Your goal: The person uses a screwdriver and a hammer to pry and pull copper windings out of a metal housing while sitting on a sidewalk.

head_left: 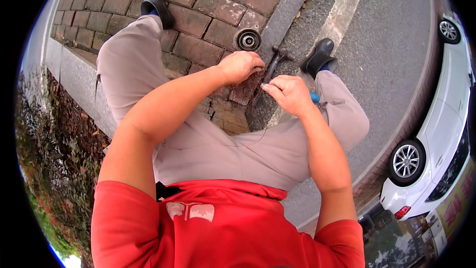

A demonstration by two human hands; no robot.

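White car (pixel 436 124) fills the right edge. Hammer (pixel 272 65) lies upper centre, by both hands. Left hand (pixel 239 67) is curled, can't tell on what; right hand (pixel 290 93), lower and to its right, is pinching something thin. Round metal part (pixel 248 40) sits just above the left. Thin wire (pixel 247 145) hangs below both, mid-frame, seemingly from the right fingertips.

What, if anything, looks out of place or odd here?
One thing: a thin, wire-like strand droops loosely across the trousers, below the left hand and right hand. It looks stray there, lying over clothing. I see no spill.
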